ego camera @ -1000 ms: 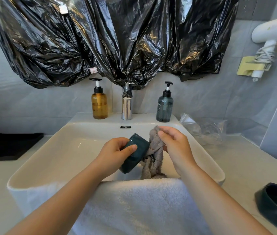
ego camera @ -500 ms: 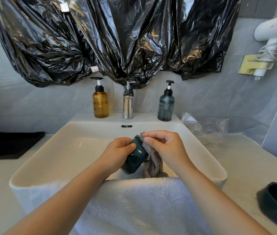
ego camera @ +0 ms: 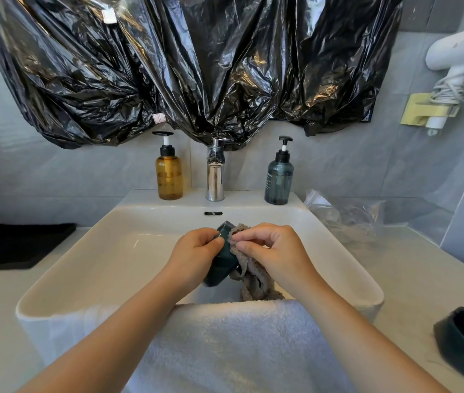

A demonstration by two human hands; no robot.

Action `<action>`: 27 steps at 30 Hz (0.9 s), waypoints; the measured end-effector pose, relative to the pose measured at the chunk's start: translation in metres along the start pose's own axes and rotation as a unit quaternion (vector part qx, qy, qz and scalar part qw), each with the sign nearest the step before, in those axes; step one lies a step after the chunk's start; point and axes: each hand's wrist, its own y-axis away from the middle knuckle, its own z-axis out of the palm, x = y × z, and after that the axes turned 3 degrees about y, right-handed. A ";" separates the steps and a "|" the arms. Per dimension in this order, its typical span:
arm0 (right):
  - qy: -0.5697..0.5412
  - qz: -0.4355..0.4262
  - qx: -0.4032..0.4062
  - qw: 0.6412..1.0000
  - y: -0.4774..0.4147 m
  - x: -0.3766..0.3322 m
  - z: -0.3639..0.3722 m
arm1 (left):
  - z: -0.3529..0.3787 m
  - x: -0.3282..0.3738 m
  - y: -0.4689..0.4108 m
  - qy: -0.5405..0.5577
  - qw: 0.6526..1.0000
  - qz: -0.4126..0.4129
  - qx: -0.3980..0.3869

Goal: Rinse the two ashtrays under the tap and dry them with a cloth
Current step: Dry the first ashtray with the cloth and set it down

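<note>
Gripping ashtray — left hand; right hand pinching cloth — apparently against it.

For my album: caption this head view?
Left hand holds a dark ashtray over the sink; right hand presses a grey cloth against it.

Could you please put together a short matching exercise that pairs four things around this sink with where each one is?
Things:
1. amber pump bottle
2. blue-grey pump bottle
3. white towel
4. grey cloth

Places:
A. draped over the front rim of the sink
B. pinched in the right hand
C. left of the tap
D. right of the tap

Pairs: 1-C, 2-D, 3-A, 4-B
</note>
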 end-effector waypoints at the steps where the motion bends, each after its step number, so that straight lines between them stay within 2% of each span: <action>1: 0.003 0.000 0.008 1.000 0.000 0.000 0.000 | 0.000 0.000 0.000 0.000 1.000 0.004 -0.006; 7: 0.043 -0.009 0.046 0.998 0.000 0.001 -0.001 | 0.003 0.002 0.005 -0.032 0.997 0.017 -0.062; 16: 0.062 0.067 0.074 0.993 -0.003 0.006 -0.002 | 0.002 0.005 0.006 -0.021 0.999 0.016 -0.034; 19: 0.068 0.050 0.049 0.995 -0.002 0.003 -0.001 | 0.002 0.004 0.005 -0.025 0.999 0.011 -0.024; 23: 0.068 -0.017 -0.010 0.997 0.000 -0.003 0.001 | 0.002 0.004 0.007 -0.064 0.997 0.023 -0.048; 25: 0.070 -0.023 0.009 0.997 -0.001 -0.001 0.001 | 0.003 0.005 0.009 -0.066 0.996 0.031 -0.052; 27: 0.070 0.010 0.033 0.997 -0.003 0.003 0.000 | 0.001 0.007 0.009 -0.052 0.997 0.035 -0.045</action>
